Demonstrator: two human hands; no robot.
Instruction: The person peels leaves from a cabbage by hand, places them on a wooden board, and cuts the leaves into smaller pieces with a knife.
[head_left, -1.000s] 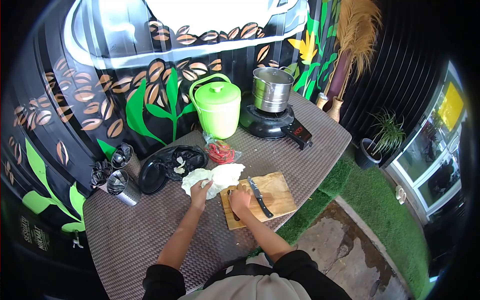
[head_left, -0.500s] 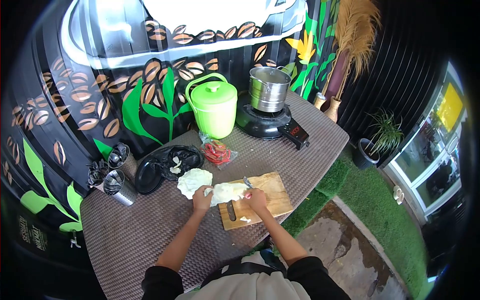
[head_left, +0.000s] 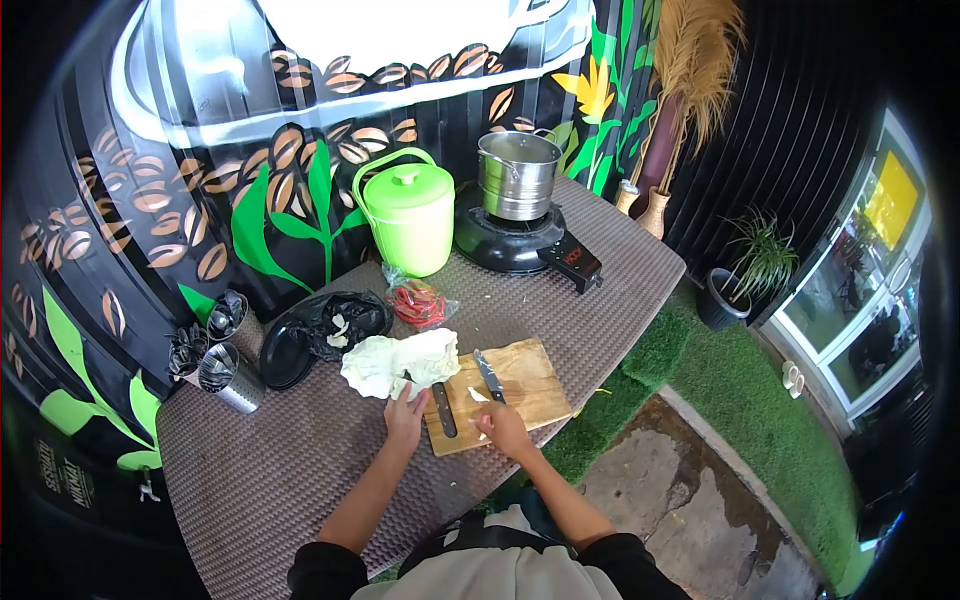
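Note:
My left hand (head_left: 404,418) is at the lower edge of the pale leaves, its fingers apart and touching or very near them. The crumpled cream-green leaves (head_left: 398,364) lie on the table and over the left edge of the wooden board (head_left: 535,378). Low on the board, my right hand (head_left: 503,430) is closed around the handle end of a knife (head_left: 489,374), whose blade points away from me. Small pale scraps (head_left: 476,395) lie by the blade, and more are near my right fingertips.
Behind are a black bag (head_left: 350,318), a black plate (head_left: 285,355), red items in clear plastic (head_left: 418,303) and a green lidded bucket (head_left: 412,225). A steel pot (head_left: 518,185) sits on a black stove (head_left: 508,245). Metal cutlery holders (head_left: 237,390) stand left.
The leaf that was between my hands over the board has moved left against the other leaf. My right hand has lowered toward the board's near edge, and more of the knife blade shows.

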